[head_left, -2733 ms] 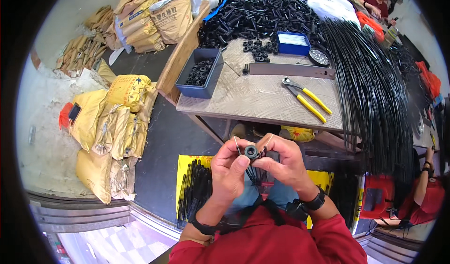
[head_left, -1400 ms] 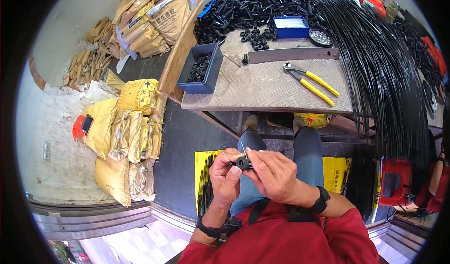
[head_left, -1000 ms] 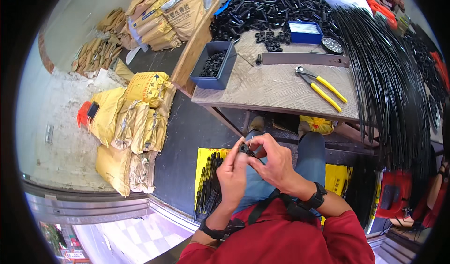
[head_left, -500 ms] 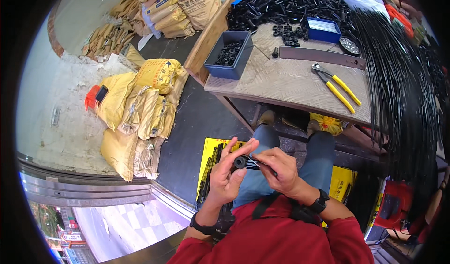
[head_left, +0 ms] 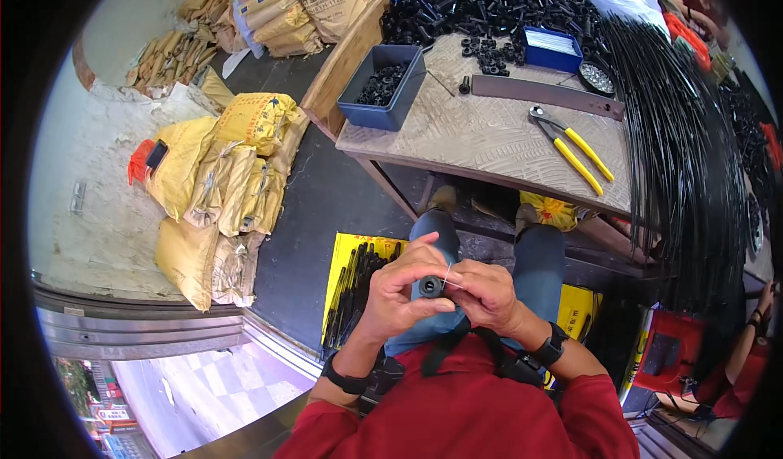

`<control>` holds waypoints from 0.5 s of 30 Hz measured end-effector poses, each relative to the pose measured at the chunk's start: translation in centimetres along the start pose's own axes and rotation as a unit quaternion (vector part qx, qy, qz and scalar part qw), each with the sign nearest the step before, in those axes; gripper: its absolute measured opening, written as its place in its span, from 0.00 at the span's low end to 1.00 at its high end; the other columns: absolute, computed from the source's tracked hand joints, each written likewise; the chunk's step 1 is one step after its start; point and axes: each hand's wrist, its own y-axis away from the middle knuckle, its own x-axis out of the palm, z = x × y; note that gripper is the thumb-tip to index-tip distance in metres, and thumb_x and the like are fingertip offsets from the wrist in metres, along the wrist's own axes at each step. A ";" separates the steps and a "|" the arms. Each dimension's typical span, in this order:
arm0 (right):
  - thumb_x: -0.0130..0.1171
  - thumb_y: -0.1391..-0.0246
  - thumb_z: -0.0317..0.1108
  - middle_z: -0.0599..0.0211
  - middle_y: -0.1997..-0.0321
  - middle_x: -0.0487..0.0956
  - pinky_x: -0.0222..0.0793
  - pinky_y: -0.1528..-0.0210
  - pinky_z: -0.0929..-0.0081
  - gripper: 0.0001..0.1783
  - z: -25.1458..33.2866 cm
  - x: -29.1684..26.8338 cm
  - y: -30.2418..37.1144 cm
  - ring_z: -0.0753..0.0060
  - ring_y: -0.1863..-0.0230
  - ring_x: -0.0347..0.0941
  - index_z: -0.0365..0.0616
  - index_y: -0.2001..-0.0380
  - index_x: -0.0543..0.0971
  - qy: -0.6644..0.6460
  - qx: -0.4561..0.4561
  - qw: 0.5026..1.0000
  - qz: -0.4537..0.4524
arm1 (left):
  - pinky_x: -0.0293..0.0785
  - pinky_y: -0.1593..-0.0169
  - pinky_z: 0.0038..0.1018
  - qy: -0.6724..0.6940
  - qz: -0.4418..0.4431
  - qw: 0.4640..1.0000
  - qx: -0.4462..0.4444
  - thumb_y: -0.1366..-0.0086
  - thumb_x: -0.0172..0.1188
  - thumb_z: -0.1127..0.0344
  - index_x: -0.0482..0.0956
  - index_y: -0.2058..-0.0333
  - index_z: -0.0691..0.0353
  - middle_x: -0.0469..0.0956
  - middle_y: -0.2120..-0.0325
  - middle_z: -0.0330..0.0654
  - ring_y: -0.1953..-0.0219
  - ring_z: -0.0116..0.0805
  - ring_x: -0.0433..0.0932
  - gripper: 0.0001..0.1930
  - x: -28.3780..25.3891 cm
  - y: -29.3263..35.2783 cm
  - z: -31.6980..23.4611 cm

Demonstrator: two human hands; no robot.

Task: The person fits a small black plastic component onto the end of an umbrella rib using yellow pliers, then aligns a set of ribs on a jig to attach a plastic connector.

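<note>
My left hand [head_left: 398, 294] is closed round a black tube-like piece [head_left: 431, 286], whose round end with a hole in it faces up between thumb and fingers. Against it my right hand [head_left: 487, 297] is pinched on a thin white strip [head_left: 447, 275], which stands up beside the round end. The rest of the piece is hidden by my fingers. Both hands are together above my lap. Below and left of them, several long black rods [head_left: 359, 275] lie on a yellow sheet [head_left: 343, 255].
On the table [head_left: 506, 137] are yellow-handled pliers [head_left: 575, 149], a flat metal bar [head_left: 546, 97], a blue bin of small black parts [head_left: 373, 115] and a blue box of white strips [head_left: 555, 64]. Long black rods [head_left: 677, 133] hang over its right side. Stacked sacks [head_left: 220, 165] stand left.
The round end has turned more upward, and my hands have come closer together. The white strip now stands up by my right fingertips. The whole view has shifted slightly.
</note>
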 end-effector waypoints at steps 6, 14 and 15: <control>0.57 0.58 0.21 0.59 0.67 0.77 0.70 0.65 0.74 0.12 -0.6 -2.8 -1.8 0.62 0.66 0.74 0.38 0.65 0.76 -0.116 0.102 0.973 0.173 | 0.52 0.42 0.48 -0.021 0.025 0.997 0.069 0.55 0.67 0.56 0.76 0.74 0.59 0.77 0.75 0.37 0.61 0.37 0.74 0.15 -0.2 -0.3 0.6; 0.59 0.56 0.42 0.62 0.67 0.71 0.64 0.65 0.62 0.15 -4.9 -13.0 -6.5 0.56 0.64 0.68 0.45 0.70 0.68 0.640 0.099 0.761 -0.034 | 0.65 0.60 0.30 0.201 -0.024 0.979 -0.018 0.41 0.47 0.41 0.70 0.62 0.66 0.68 0.80 0.39 0.75 0.29 0.68 0.28 0.9 1.0 0.3; 0.58 0.55 0.44 0.63 0.66 0.70 0.63 0.64 0.63 0.16 -5.1 -13.1 -6.3 0.57 0.63 0.68 0.45 0.70 0.68 0.635 0.159 0.756 -0.018 | 0.63 0.66 0.23 0.181 -0.040 0.982 -0.035 0.41 0.44 0.39 0.69 0.63 0.68 0.64 0.81 0.38 0.77 0.25 0.63 0.31 0.9 1.0 0.3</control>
